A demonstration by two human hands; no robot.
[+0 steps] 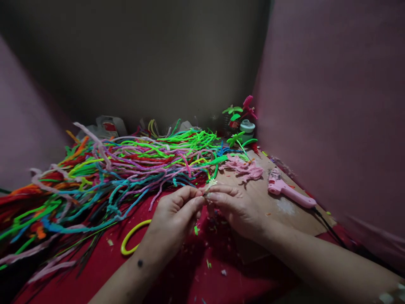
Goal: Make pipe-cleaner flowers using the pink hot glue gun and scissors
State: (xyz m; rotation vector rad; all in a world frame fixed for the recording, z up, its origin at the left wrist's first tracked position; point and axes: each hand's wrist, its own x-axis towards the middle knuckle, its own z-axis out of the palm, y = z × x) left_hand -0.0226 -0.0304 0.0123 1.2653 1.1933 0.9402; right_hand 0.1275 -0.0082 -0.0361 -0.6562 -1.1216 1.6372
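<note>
Thumb and fingers of my left hand (177, 215) are pinched together at the middle of the view. Against them, fingertip to fingertip, my right hand (236, 207) is pinched too. Between the two sits a small pale yellow piece with thin fuzzy tips (211, 184), its lower part hidden by my fingers. Its exact kind is too small to tell. Just beyond my hands lies a heap of colourful pipe cleaners (152, 156). Beside my left wrist, a yellow ring (125, 245) rests on the red cloth (218, 278).
On the brown board (294, 215) at right lie a pink glue gun (291, 192) with a black cord and a bunch of pink fuzzy pieces (243, 169). Behind stand a lidded jar (247, 128) and green fuzzy flowers (236, 139). Pink cloth (332, 105) hangs at right.
</note>
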